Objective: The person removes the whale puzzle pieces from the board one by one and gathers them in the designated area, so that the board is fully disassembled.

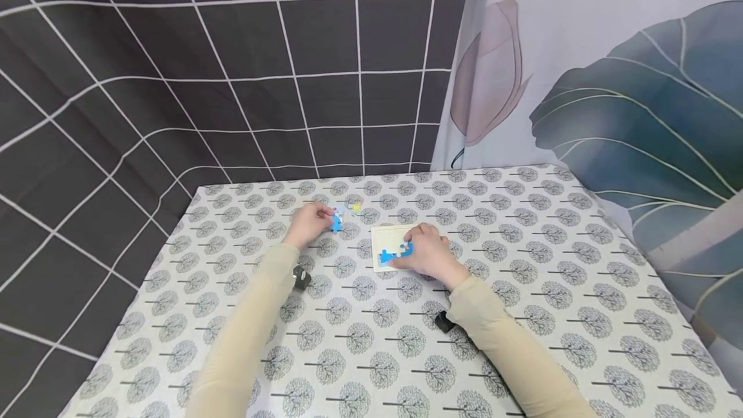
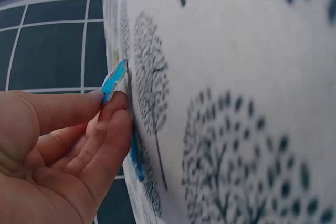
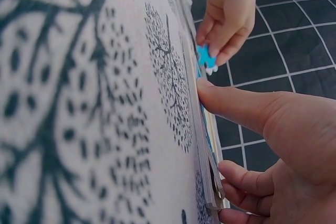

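Note:
My left hand (image 1: 307, 221) pinches a blue jigsaw piece (image 2: 114, 81) between thumb and fingers, just above the cloth. That piece is tilted, with a pale edge showing in the left wrist view. Right of it lies a shallow cream puzzle tray (image 1: 386, 236), with joined blue pieces (image 1: 386, 256) along its near side. My right hand (image 1: 432, 253) grips the tray, its thumb at the near edge and fingers bent toward the far right side. The palm hides the tray's right part. Another blue piece (image 2: 136, 156) lies below the left fingers.
Pale pieces and a yellow piece (image 1: 356, 207) lie on the cloth just beyond the left hand. A tree-print tablecloth (image 1: 360, 337) covers the table. A dark gridded curtain (image 1: 244, 44) hangs behind, with a leaf-print curtain (image 1: 650, 102) on the right.

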{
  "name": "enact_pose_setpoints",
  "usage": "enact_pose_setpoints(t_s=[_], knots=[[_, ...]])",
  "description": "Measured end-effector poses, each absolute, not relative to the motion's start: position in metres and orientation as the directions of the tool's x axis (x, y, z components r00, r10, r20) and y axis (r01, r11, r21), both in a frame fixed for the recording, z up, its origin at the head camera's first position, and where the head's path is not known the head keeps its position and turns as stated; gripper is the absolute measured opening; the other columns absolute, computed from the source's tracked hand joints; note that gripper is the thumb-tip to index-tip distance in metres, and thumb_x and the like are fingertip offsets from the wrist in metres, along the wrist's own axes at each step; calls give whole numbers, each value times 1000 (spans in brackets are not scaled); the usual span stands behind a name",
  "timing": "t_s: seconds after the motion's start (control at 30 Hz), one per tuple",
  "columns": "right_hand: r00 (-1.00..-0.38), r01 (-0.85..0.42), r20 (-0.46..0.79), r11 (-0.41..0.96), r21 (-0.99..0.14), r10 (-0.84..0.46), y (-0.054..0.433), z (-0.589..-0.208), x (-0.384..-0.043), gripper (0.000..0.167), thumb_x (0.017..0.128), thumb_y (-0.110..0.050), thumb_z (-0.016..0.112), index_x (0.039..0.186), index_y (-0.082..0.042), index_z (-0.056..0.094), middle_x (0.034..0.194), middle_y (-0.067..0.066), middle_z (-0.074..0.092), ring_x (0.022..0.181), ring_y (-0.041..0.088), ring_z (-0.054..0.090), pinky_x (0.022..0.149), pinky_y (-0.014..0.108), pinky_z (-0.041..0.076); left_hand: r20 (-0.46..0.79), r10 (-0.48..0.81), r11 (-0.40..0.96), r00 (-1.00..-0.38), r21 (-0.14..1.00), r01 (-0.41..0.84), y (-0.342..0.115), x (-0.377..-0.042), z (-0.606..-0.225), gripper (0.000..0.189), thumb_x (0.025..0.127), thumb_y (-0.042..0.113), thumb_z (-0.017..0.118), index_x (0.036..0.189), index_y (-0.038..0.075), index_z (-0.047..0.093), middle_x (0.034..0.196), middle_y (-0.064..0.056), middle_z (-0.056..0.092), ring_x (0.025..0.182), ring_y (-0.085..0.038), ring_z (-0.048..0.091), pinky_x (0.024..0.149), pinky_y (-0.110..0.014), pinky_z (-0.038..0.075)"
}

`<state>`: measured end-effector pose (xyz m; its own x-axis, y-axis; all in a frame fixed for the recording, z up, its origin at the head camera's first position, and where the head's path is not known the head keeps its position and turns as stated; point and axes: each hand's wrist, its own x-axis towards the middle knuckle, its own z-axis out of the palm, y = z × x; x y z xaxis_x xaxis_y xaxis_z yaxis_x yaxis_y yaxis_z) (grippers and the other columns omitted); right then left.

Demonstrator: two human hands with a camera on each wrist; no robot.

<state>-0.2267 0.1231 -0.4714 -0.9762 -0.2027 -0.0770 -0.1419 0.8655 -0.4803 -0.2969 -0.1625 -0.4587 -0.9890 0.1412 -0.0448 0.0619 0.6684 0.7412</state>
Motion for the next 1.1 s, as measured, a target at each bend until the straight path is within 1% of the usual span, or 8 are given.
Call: enact_pose_setpoints(t_s=[0.1, 0.2, 0.3, 0.53, 0.7, 0.9, 1.1], knots=[[-976, -140, -80, 869, -475, -201, 122, -471, -226, 76, 72, -56, 84, 124, -4, 63, 134, 17, 53, 128, 37, 43, 107, 60, 32, -55, 118, 667, -991, 744, 38, -160, -298, -461, 21, 88, 3, 69, 109, -2, 69, 97, -13, 70, 80, -20, 64, 75, -31, 55], [-976, -138, -84, 871, -471, -200, 122, -470, -225, 77, 72, -56, 85, 124, -4, 62, 134, 17, 53, 127, 37, 44, 107, 59, 32, -64, 97, 644, -993, 765, 14, -157, -297, -461, 18, 89, 1, 68, 106, -4, 69, 92, -13, 69, 74, -18, 64, 69, -27, 56], [-976, -136, -88, 871, -472, -199, 122, -470, -225, 78, 72, -55, 85, 125, -3, 62, 134, 16, 53, 127, 37, 44, 107, 59, 32, -65, 87, 646, -994, 763, 6, -154, -295, -458, 15, 89, 1, 67, 103, -5, 68, 89, -14, 70, 70, -19, 67, 64, -26, 56], [-975, -141, -87, 870, -473, -205, 122, -470, -226, 78, 72, -56, 84, 126, -4, 61, 135, 16, 53, 128, 37, 43, 108, 59, 31, -57, 66, 721, -996, 693, 8, -149, -296, -456, 12, 89, 2, 67, 99, -4, 71, 81, -10, 70, 66, -18, 66, 63, -25, 52], [-975, -147, -78, 869, -472, -207, 123, -470, -225, 77, 72, -56, 84, 125, -4, 62, 134, 16, 53, 127, 37, 43, 107, 59, 32, -48, 39, 751, -998, 660, -2, -146, -297, -455, 11, 92, 2, 63, 95, -4, 72, 73, -9, 70, 61, -17, 64, 58, -24, 48], [-976, -144, -75, 868, -475, -203, 123, -468, -225, 76, 72, -54, 84, 124, -4, 61, 133, 15, 53, 126, 37, 43, 106, 59, 32, -51, 37, 759, -998, 651, -5, -146, -300, -455, 12, 94, 4, 61, 92, -3, 71, 73, -8, 70, 58, -15, 62, 54, -22, 45], [-976, -141, -82, 870, -472, -203, 122, -470, -225, 76, 73, -55, 84, 124, -4, 61, 133, 15, 53, 126, 37, 44, 106, 59, 33, -72, 49, 756, -996, 654, -10, -149, -302, -457, 11, 93, 4, 62, 92, -2, 71, 73, -8, 70, 57, -13, 60, 57, -24, 46]])
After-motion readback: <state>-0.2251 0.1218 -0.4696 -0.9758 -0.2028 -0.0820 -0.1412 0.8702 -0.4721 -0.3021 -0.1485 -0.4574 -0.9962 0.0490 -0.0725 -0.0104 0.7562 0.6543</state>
